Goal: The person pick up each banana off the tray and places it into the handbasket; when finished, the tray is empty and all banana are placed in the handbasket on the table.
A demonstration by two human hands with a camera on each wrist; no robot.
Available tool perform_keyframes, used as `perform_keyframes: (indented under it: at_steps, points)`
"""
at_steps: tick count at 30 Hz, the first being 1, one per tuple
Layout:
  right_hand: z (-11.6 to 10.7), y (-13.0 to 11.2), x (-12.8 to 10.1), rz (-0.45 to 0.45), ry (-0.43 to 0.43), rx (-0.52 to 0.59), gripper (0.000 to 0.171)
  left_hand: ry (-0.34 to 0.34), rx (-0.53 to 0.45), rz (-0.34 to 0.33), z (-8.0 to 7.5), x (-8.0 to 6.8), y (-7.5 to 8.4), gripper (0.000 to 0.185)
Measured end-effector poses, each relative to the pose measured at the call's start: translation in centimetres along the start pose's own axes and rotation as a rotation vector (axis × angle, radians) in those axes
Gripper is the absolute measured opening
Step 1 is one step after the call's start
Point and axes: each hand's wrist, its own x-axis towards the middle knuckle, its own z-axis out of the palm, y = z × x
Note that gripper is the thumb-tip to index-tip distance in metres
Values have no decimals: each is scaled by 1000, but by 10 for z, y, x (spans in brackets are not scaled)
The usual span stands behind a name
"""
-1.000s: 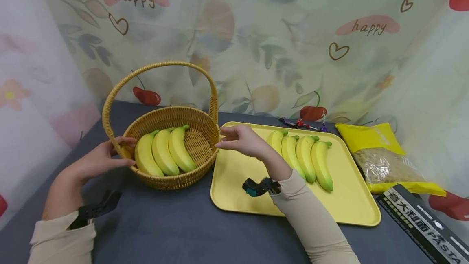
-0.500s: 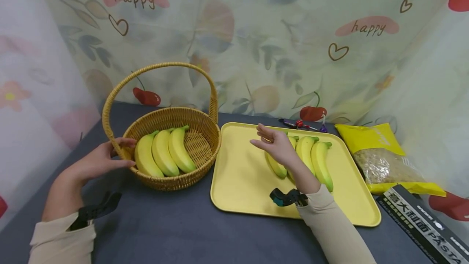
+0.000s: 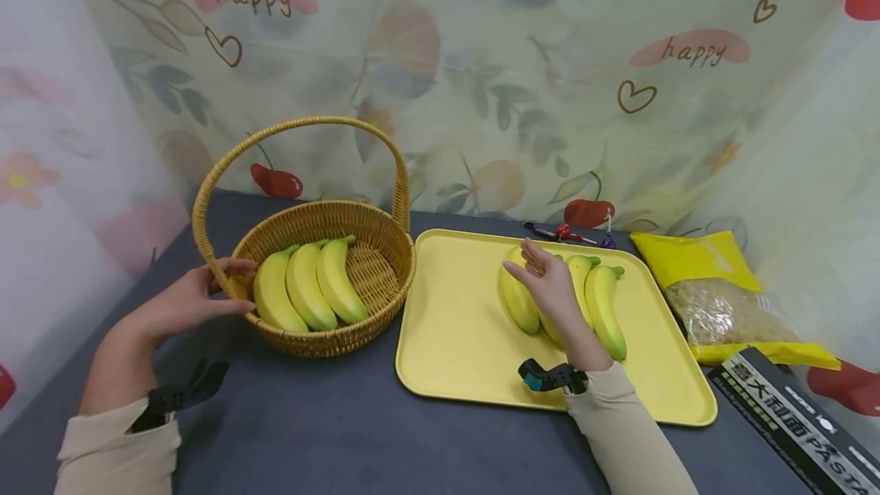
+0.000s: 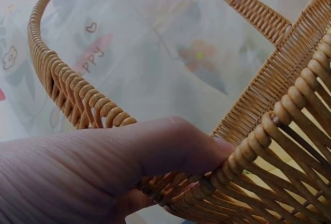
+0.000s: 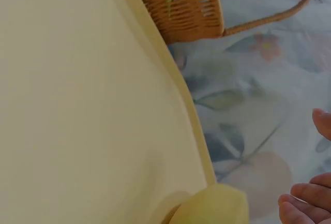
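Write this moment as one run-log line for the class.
left hand: holds woven wicker basket rim | right hand: open over yellow bananas | yellow plastic tray

Two bare hands, left hand (image 3: 180, 304) and right hand (image 3: 548, 286), extend from beige sleeves, black camera clips strapped at both wrists.

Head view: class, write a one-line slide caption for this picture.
Left hand grips the wicker basket holding three bananas; right hand hovers open over the banana bunch on the yellow tray.
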Motion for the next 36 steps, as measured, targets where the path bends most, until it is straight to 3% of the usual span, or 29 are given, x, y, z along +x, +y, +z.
perform_keyframes:
  at_steps: [15, 31, 36]
  points:
    - [9, 22, 3, 15, -45, -119, 71, -9, 13, 10, 1, 0, 0, 63]
    - [16, 25, 2, -73, -59, -179, 65, -8, 15, -1, 1, -1, 1, 63]
    - [19, 28, 2, -92, -117, -188, 66, -7, 15, 7, 0, 0, 1, 63]
